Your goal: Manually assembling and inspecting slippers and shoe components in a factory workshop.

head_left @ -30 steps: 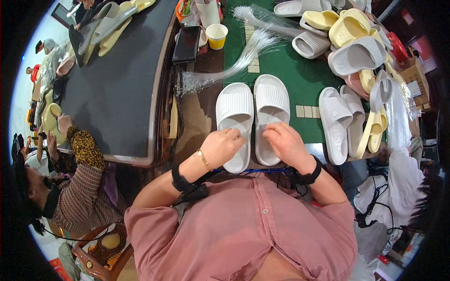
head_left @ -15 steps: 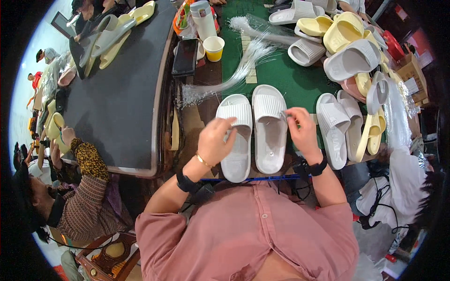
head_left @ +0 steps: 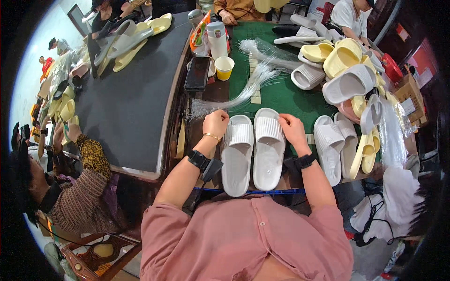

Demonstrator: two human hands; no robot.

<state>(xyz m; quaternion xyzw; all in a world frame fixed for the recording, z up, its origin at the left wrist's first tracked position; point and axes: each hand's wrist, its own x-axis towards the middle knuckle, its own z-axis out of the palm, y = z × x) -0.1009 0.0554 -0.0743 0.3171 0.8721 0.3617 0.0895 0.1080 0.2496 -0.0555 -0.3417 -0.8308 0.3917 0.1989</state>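
Note:
A pair of light grey slide slippers with ribbed straps lies in front of me: the left slipper (head_left: 236, 161) and the right slipper (head_left: 268, 157) are side by side, toes pointing away. At the outer edge of the left slipper's strap is my left hand (head_left: 215, 124), its fingers curled in and partly hidden. My right hand (head_left: 293, 129) meets the outer edge of the other strap, fingertips pressed together. Whatever either hand pinches is too small to make out. Beyond the slippers a bundle of clear plastic strands (head_left: 255, 84) stretches over the green mat (head_left: 286, 100).
To the right lie another grey pair (head_left: 329, 150), yellow slippers (head_left: 363, 157) and a heap of grey and yellow slippers (head_left: 349, 70). A paper cup (head_left: 224, 69), a thermos (head_left: 216, 41) and a phone (head_left: 197, 73) stand left. A co-worker (head_left: 89, 173) sits at the dark table (head_left: 131, 103).
Both hands have gone from over the straps to the outer edges of the two slippers. My view has tilted up a little, so more of the far side shows.

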